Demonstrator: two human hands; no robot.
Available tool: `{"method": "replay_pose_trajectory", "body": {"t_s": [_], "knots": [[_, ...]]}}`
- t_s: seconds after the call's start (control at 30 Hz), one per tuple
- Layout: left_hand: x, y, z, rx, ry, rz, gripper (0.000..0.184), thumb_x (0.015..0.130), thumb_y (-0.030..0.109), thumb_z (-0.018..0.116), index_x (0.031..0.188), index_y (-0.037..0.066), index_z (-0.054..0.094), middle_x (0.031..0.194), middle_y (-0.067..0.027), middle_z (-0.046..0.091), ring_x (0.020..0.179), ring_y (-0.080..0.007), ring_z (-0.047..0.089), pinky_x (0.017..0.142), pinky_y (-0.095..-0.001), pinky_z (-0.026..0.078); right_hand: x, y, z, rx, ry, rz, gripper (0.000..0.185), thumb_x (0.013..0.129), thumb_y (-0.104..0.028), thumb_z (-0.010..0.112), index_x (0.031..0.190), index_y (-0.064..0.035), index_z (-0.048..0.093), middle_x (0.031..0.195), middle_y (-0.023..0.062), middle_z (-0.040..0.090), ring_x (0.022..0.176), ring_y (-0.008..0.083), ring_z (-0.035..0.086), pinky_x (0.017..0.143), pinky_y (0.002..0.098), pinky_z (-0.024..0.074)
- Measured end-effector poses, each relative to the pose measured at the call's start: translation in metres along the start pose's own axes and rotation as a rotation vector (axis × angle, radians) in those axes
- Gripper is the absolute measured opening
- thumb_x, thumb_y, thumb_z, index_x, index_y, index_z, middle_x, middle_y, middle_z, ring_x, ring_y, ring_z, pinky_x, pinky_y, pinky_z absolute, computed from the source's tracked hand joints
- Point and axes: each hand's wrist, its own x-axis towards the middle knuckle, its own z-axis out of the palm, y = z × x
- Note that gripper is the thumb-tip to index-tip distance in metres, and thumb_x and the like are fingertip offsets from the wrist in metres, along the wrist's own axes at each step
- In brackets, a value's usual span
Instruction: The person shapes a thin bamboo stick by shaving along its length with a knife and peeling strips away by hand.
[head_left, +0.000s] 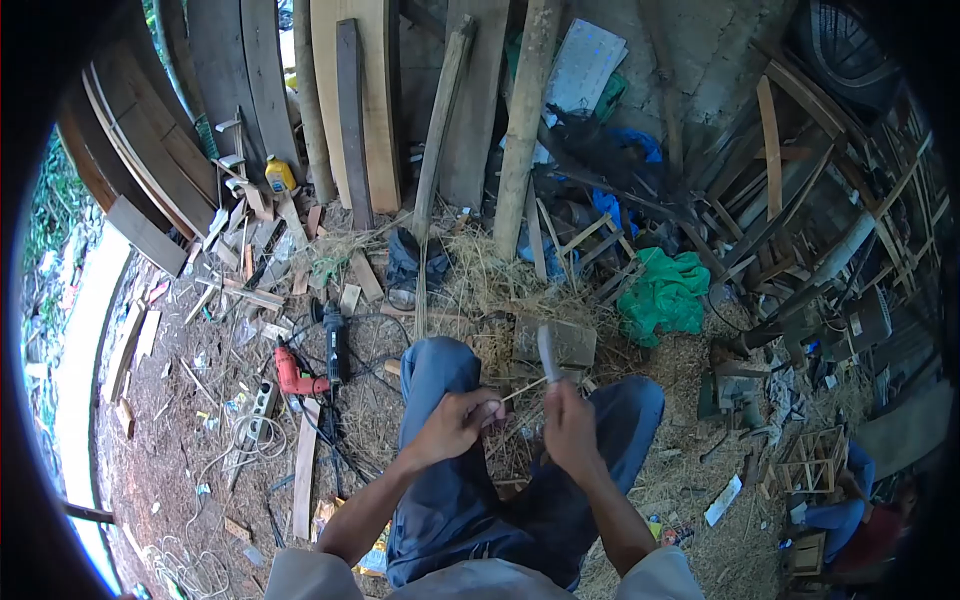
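Observation:
My left hand (458, 424) is closed over my left knee area and grips a thin pale wooden strip (522, 390). The strip slants up to the right, its far end close to my right fist. My right hand (569, 422) is wrapped round the handle of a knife (547, 350), whose grey blade points up and away from me. The handle itself is hidden by the fingers. Whether the blade touches the strip, I cannot tell. Behind the blade, between my knees, lies a greyish block (575, 342) among straw and shavings.
Left of my legs lie a red power drill (292, 370), a dark power tool (331, 340), cables and a power strip (262, 402). Planks (370, 110) lean at the back. A green plastic sheet (664, 296) lies right of centre. Another person (835, 515) sits at lower right beside small wooden frames.

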Motion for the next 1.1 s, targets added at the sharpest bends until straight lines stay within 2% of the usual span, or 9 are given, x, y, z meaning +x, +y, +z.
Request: {"method": "replay_pose_trajectory", "body": {"t_s": [0.07,0.13,0.2,0.27,0.47,0.63,0.73,0.83,1.1], "knots": [[-0.004,0.000,0.004,-0.040,0.020,0.059,0.014,0.093,0.006,0.048,0.088,-0.002,0.058,0.069,-0.0071,0.058,0.065,-0.0134,0.053,0.062,-0.0275,0.044,-0.003,0.000,0.004,0.056,0.034,0.060,0.013,0.093,-0.012,0.044,0.087,-0.0004,0.045,0.062,0.0248,0.052,0.062,0.0466,0.054,0.053,0.0537,0.0384],[-0.001,0.000,0.005,-0.042,0.024,0.053,0.013,0.093,0.006,0.048,0.088,-0.001,0.058,0.070,-0.0071,0.058,0.065,-0.0135,0.053,0.062,-0.0277,0.044,-0.017,-0.004,0.023,0.009,-0.146,-0.107,0.012,0.093,-0.012,0.045,0.088,-0.0005,0.045,0.060,0.0242,0.052,0.061,0.0464,0.055,0.053,0.0524,0.0393],[0.004,0.003,0.005,-0.032,0.014,0.065,0.013,0.092,0.005,0.048,0.088,-0.001,0.058,0.070,-0.0071,0.058,0.065,-0.0137,0.053,0.062,-0.0278,0.044,-0.014,-0.010,0.017,-0.028,-0.123,-0.140,0.011,0.092,-0.012,0.046,0.090,-0.0012,0.045,0.060,0.0239,0.051,0.061,0.0460,0.055,0.053,0.0523,0.0397],[0.001,0.005,0.007,-0.070,0.039,0.078,0.012,0.092,0.004,0.049,0.088,-0.001,0.059,0.070,-0.0075,0.058,0.064,-0.0143,0.053,0.062,-0.0284,0.044,-0.003,-0.006,0.005,0.109,-0.034,0.133,0.010,0.092,-0.012,0.047,0.091,-0.0017,0.046,0.059,0.0237,0.052,0.061,0.0453,0.056,0.053,0.0515,0.0403],[0.001,0.001,0.007,-0.016,0.053,0.073,0.011,0.091,0.004,0.049,0.088,0.000,0.059,0.069,-0.0086,0.057,0.062,-0.0156,0.053,0.060,-0.0292,0.044,-0.015,-0.004,0.021,-0.015,-0.026,-0.137,0.011,0.091,-0.012,0.048,0.093,-0.0017,0.046,0.064,0.0233,0.055,0.061,0.0443,0.057,0.052,0.0511,0.0409],[-0.003,0.004,0.006,0.034,0.079,0.094,0.009,0.090,0.003,0.051,0.089,0.000,0.059,0.071,-0.0095,0.059,0.063,-0.0170,0.056,0.062,-0.0299,0.045,-0.019,-0.008,0.029,-0.043,-0.131,-0.094,0.012,0.092,-0.013,0.046,0.093,-0.0007,0.045,0.064,0.0232,0.055,0.060,0.0448,0.056,0.054,0.0530,0.0405],[-0.001,0.006,0.006,0.040,0.099,0.107,0.007,0.089,0.003,0.053,0.090,0.000,0.059,0.072,-0.0103,0.060,0.064,-0.0181,0.058,0.062,-0.0301,0.046,-0.004,-0.011,0.011,0.036,0.039,0.031,0.013,0.093,-0.014,0.044,0.093,-0.0010,0.045,0.062,0.0239,0.055,0.060,0.0449,0.056,0.053,0.0527,0.0397],[-0.006,0.004,0.006,0.049,0.131,0.074,0.007,0.088,0.003,0.054,0.090,0.000,0.060,0.072,-0.0112,0.061,0.063,-0.0199,0.059,0.061,-0.0303,0.046,-0.016,-0.004,0.032,-0.119,-0.065,-0.085,0.014,0.095,-0.014,0.043,0.090,-0.0009,0.045,0.062,0.0241,0.054,0.060,0.0443,0.056,0.051,0.0509,0.0397],[-0.001,0.002,0.009,0.103,0.237,0.158,0.007,0.088,0.003,0.055,0.091,0.000,0.061,0.073,-0.0119,0.062,0.064,-0.0225,0.061,0.060,-0.0306,0.046,-0.006,-0.007,0.018,0.002,-0.008,-0.013,0.011,0.093,-0.013,0.045,0.091,-0.0022,0.046,0.061,0.0232,0.054,0.060,0.0436,0.057,0.051,0.0511,0.0401]]}}
